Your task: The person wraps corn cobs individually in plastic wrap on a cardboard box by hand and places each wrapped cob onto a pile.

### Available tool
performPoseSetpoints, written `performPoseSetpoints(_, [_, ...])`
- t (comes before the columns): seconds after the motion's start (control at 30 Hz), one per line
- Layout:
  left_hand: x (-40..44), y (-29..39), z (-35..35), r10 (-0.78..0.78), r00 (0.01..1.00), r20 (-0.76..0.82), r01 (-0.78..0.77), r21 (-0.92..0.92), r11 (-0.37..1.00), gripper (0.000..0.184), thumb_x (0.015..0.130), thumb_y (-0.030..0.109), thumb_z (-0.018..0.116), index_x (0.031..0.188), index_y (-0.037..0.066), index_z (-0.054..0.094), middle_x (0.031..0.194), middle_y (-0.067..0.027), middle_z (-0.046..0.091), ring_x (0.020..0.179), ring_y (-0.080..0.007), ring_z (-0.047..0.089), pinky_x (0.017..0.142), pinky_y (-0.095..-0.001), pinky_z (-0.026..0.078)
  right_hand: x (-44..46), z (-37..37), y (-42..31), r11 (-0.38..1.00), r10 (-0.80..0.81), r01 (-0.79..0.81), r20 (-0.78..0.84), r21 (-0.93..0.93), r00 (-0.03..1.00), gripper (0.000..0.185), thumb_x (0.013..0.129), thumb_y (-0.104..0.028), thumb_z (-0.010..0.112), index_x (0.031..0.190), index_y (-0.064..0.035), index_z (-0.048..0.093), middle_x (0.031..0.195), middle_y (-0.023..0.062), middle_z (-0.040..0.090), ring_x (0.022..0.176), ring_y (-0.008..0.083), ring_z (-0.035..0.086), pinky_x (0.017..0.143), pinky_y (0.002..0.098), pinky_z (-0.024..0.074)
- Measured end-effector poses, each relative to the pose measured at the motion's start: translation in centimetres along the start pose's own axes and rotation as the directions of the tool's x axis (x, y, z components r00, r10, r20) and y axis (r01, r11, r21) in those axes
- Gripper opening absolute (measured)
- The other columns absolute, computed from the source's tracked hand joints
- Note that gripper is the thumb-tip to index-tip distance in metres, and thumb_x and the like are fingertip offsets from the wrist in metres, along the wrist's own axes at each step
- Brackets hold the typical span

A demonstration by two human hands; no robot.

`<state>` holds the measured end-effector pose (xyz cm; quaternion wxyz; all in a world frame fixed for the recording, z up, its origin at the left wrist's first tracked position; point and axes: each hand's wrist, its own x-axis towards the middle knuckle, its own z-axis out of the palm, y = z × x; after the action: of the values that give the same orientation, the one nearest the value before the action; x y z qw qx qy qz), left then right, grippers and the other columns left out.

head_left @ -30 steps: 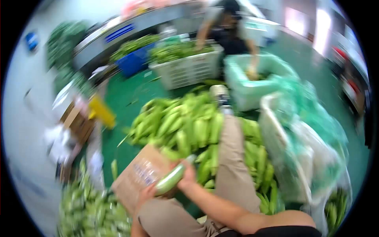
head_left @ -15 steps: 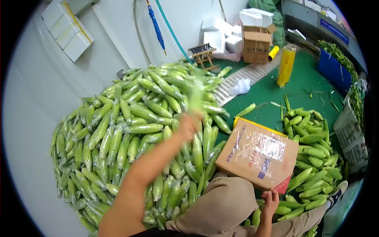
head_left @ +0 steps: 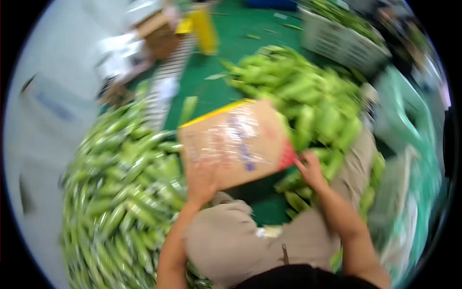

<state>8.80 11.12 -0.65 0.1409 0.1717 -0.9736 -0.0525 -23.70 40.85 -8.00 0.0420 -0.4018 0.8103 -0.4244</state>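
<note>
A cardboard box stands in front of my knees, its top covered in shiny clear film, with a yellow strip along its far edge. My left hand lies flat on the box's near left part, fingers stretched out, with no corn in it. Beside the box's red right corner is my right hand, fingers apart; blur hides whether they touch the box. Left of the box lies a big heap of film-wrapped corn cobs, in green husks. Unwrapped corn cobs are piled on the right.
A yellow roll stands on the green floor beyond the box, near a metal grating strip. At the back right is a white crate of green stalks. Green plastic sheeting lies at my right.
The view has swung right. My left hand has come from the wrapped heap, where it held a blurred cob, to the box top; the cob is gone from it. My right hand stays near the box's corner.
</note>
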Motion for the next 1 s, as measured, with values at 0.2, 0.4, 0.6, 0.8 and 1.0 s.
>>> performPoseSetpoints(0.2, [1.3, 3.3, 5.4, -0.230, 0.965, 0.129, 0.217, 0.107, 0.970, 0.058, 0.101, 0.041, 0.059, 0.155, 0.021, 0.054, 0.165, -0.0154, 0.043, 0.155, -0.0409, 0.033, 0.126, -0.0625, 0.018, 2.4, -6.7, 11.1, 0.840, 0.442, -0.459, -0.125, -0.291, 0.888, 0.036, 0.085, -0.026, 0.078, 0.108, -0.0017, 0.066, 0.112, 0.0230, 0.067, 0.107, 0.0402, 0.064, 0.091, 0.0464, 0.0537])
performPoseSetpoints(0.4, [1.4, 3.1, 5.9, -0.260, 0.953, 0.156, 0.236, 0.153, 0.960, 0.056, 0.103, 0.040, 0.057, 0.155, 0.019, 0.055, 0.168, -0.0140, 0.040, 0.156, -0.0408, 0.032, 0.125, -0.0641, 0.018, 3.4, 1.4, 8.5, 0.785, 0.471, -0.452, -0.065, -0.424, 0.880, 0.071, 0.084, -0.053, 0.082, 0.123, 0.0017, 0.060, 0.118, 0.0228, 0.065, 0.116, 0.0428, 0.062, 0.099, 0.0515, 0.0514])
performPoseSetpoints(0.6, [0.7, 2.3, 5.6, -0.239, 0.953, 0.187, 0.212, 0.150, 0.966, 0.059, 0.099, 0.046, 0.060, 0.153, 0.025, 0.056, 0.167, -0.0127, 0.041, 0.155, -0.0405, 0.033, 0.124, -0.0657, 0.019, 7.3, 12.7, 16.4, 0.337, 0.849, -0.765, 0.173, 0.549, 0.498, 0.088, 0.078, -0.042, 0.094, 0.142, 0.0025, 0.052, 0.136, 0.0208, 0.066, 0.117, 0.0360, 0.068, 0.099, 0.0457, 0.0558])
performPoseSetpoints(0.8, [0.4, 3.2, 5.2, -0.269, 0.945, 0.184, 0.269, 0.030, 0.963, 0.058, 0.098, 0.048, 0.062, 0.152, 0.027, 0.058, 0.168, -0.0110, 0.040, 0.155, -0.0422, 0.030, 0.124, -0.0672, 0.016, 9.7, 3.9, 4.3, -0.003, 0.935, -0.781, 0.279, 0.624, 0.220, 0.049, 0.091, -0.026, 0.077, 0.132, -0.0049, 0.061, 0.105, 0.0085, 0.071, 0.087, 0.0281, 0.068, 0.084, 0.0423, 0.0595])
performPoseSetpoints(1.0, [1.0, 2.7, 5.6, -0.251, 0.954, 0.162, 0.252, 0.016, 0.968, 0.055, 0.096, 0.049, 0.065, 0.148, 0.031, 0.062, 0.167, -0.0117, 0.040, 0.156, -0.0445, 0.028, 0.124, -0.0702, 0.013, 4.4, 0.0, -3.9, 0.487, 0.635, -0.615, 0.233, 0.620, 0.737, 0.046, 0.093, -0.014, 0.075, 0.134, -0.0061, 0.057, 0.107, 0.0087, 0.066, 0.092, 0.0233, 0.062, 0.090, 0.0350, 0.0540])
